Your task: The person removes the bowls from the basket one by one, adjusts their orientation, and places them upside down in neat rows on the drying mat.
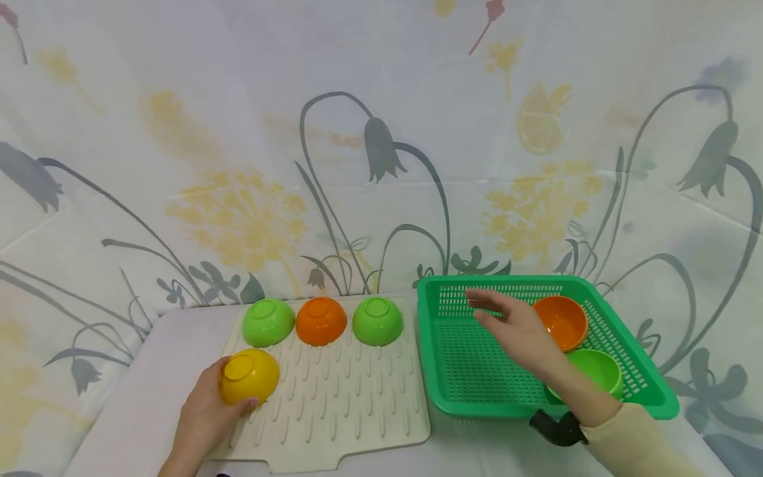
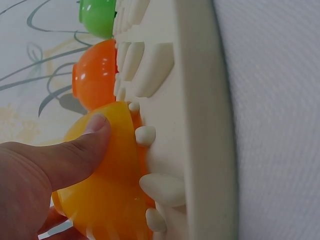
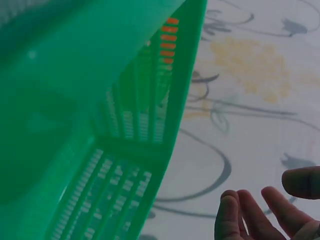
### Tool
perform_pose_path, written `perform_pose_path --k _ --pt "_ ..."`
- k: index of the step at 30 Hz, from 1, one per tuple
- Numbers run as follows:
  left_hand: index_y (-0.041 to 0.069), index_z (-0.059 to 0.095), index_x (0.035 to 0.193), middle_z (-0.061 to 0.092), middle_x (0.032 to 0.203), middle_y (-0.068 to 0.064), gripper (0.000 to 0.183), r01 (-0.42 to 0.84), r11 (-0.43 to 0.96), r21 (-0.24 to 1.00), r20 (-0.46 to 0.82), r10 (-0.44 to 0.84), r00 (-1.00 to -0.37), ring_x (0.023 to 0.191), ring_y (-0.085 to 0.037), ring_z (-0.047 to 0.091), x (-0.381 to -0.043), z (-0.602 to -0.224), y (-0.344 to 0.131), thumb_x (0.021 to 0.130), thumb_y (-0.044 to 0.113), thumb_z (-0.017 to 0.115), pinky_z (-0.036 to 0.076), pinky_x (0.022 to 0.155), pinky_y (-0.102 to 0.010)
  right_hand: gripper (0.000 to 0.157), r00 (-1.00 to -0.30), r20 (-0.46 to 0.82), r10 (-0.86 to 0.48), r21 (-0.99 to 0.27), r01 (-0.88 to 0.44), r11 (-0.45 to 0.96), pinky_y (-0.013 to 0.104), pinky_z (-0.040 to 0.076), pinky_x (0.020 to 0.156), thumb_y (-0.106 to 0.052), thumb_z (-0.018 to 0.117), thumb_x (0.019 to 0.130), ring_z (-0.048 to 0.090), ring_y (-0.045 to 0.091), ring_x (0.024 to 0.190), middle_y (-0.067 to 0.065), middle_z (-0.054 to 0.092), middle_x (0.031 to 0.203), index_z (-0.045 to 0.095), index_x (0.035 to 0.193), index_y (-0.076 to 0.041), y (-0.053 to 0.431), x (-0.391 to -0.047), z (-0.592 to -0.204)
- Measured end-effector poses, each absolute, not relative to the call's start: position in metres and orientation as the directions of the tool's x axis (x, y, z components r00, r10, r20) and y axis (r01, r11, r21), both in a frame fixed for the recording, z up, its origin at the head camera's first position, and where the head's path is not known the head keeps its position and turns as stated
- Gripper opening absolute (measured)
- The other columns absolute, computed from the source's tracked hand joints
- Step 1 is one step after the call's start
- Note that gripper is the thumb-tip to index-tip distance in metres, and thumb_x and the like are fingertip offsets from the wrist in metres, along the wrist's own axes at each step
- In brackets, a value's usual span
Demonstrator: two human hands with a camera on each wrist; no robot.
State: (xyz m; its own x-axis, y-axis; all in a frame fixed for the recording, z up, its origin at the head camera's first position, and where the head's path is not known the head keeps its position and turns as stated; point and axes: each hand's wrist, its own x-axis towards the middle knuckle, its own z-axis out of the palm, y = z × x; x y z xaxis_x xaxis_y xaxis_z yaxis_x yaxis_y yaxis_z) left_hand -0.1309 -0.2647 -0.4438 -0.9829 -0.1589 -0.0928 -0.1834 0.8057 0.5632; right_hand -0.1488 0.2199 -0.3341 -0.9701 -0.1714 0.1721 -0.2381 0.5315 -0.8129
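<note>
At the left of a cream drying mat [image 1: 324,434], my left hand [image 1: 205,411] grips an upside-down yellow bowl [image 1: 256,377]. The left wrist view shows the thumb [image 2: 75,155] across the bowl's outside, with its rim down at the mat's raised ridges. Behind it, a green bowl [image 1: 268,323], an orange bowl [image 1: 322,321] and a second green bowl [image 1: 377,321] stand upside down in a row. My right hand [image 1: 521,334], holding nothing, is over the green basket [image 1: 438,397] with its fingers extended loosely to the left.
Inside the basket's right side are an orange bowl [image 1: 566,324] and a light green bowl [image 1: 599,371], both with their hollows showing. A flower-print cloth [image 1: 381,199] hangs behind the white-covered table [image 1: 137,397]. A black strap [image 1: 557,427] is at the right wrist.
</note>
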Motion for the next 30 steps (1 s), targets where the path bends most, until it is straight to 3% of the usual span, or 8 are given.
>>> perform_pose_path --k 5,12,21,30 --pt "-0.007 0.025 0.15 0.031 0.148 -0.035 0.098 -0.168 0.807 0.566 -0.084 -0.146 -0.986 0.131 -0.054 0.035 -0.133 -0.444 -0.263 0.08 0.03 0.083 0.026 0.108 -0.068 0.046 -0.987 0.14 -0.081 -0.733 -0.158 0.662 0.057 0.046 0.098 -0.026 0.053 0.105 0.05 0.043 0.126 0.022 0.055 0.139 0.049 0.146 -0.005 0.275 -0.157 -0.33" --pt "-0.007 0.026 0.15 0.032 0.148 -0.035 0.099 -0.184 0.806 0.562 -0.095 -0.158 -0.983 0.13 -0.054 0.036 -0.13 -0.443 -0.263 0.079 0.03 0.084 0.027 0.107 -0.069 0.052 -0.997 0.07 0.017 -0.684 -0.036 0.729 0.067 0.039 0.098 -0.027 0.047 0.106 0.041 0.053 0.128 0.033 0.045 0.143 0.042 0.147 0.003 0.336 -0.174 -0.337" --pt "-0.007 0.025 0.15 0.032 0.147 -0.034 0.1 -0.197 0.804 0.561 -0.104 -0.168 -0.98 0.129 -0.053 0.036 -0.13 -0.442 -0.264 0.079 0.031 0.084 0.026 0.108 -0.069 0.059 -0.991 -0.1 0.086 -0.734 0.132 0.666 0.073 0.029 0.102 -0.019 0.045 0.104 0.028 0.059 0.133 0.037 0.028 0.151 0.025 0.151 0.01 0.373 -0.191 -0.349" --pt "-0.007 0.025 0.15 0.032 0.147 -0.034 0.1 -0.189 0.798 0.572 -0.097 -0.163 -0.982 0.129 -0.052 0.037 -0.131 -0.444 -0.265 0.079 0.032 0.084 0.026 0.108 -0.069 0.063 -0.98 -0.192 0.053 -0.732 0.179 0.657 0.057 0.05 0.093 -0.011 0.048 0.101 0.037 0.058 0.128 0.041 0.022 0.15 0.018 0.152 0.011 0.386 -0.203 -0.358"
